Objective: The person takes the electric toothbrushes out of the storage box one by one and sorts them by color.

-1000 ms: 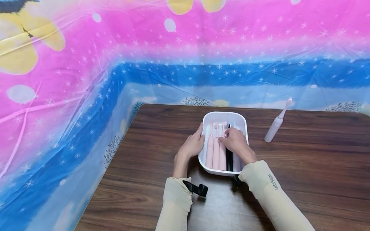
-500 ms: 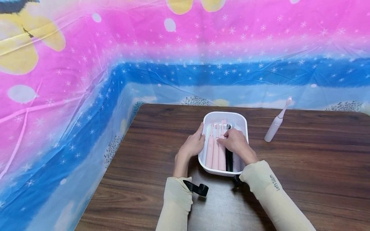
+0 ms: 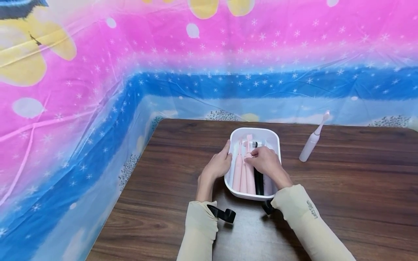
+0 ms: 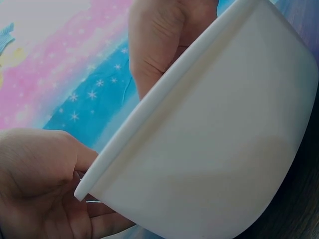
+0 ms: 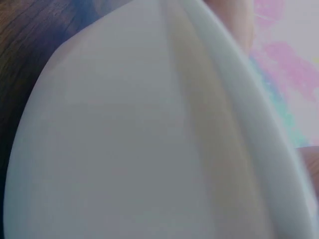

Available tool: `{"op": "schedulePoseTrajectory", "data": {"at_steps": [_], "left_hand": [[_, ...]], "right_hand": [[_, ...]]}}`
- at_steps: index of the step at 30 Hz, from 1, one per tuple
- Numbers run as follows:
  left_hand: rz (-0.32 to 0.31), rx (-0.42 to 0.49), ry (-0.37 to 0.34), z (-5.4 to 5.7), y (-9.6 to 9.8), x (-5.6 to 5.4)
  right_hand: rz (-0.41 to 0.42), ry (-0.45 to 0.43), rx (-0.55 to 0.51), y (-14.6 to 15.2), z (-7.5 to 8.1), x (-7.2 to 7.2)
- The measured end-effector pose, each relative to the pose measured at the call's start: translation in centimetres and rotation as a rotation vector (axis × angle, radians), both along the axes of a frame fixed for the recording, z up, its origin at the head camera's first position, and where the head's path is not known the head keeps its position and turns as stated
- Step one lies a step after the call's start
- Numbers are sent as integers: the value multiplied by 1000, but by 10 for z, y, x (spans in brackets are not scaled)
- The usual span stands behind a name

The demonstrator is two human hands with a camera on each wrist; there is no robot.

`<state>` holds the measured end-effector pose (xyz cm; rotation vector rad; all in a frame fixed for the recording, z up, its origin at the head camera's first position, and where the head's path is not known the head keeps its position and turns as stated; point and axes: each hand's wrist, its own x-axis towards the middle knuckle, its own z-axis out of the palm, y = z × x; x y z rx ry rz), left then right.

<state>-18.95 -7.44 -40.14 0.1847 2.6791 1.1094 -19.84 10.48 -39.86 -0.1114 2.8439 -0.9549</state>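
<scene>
In the head view a white plastic tub (image 3: 257, 133) holds several electric toothbrushes lying side by side. My left hand (image 3: 215, 166) grips the tub's left wall; in the left wrist view its thumb goes over the rim and the fingers lie along the outside. Reaching in from the right, my right hand (image 3: 267, 160) pinches a pink electric toothbrush (image 3: 250, 177) near its neck. This brush partly overlaps a second pink toothbrush (image 3: 244, 183), and another pink toothbrush (image 3: 237, 174) lies against the left side. A black toothbrush (image 3: 259, 183) and a pale toothbrush (image 3: 267, 185) are partly hidden below my right hand.
A pale lilac electric toothbrush (image 3: 308, 148) stands upright on the wooden table (image 3: 352, 181), right of the tub. Behind the table hangs a pink and blue patterned cloth (image 3: 228, 83). Black wrist mounts (image 3: 225, 214) stick out from both sleeves.
The pinched pink toothbrush has shifted left, its head now leaning over the neighbouring pink brush. More of the black toothbrush's head shows. My left hand keeps its hold on the tub.
</scene>
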Motion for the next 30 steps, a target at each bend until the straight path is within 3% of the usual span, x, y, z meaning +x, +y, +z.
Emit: {"op": "schedulePoseTrajectory", "data": {"at_steps": [30], "left_hand": [[5, 12, -29, 0, 1, 0]], "right_hand": [[-6, 1, -176, 8, 9, 7]]}}
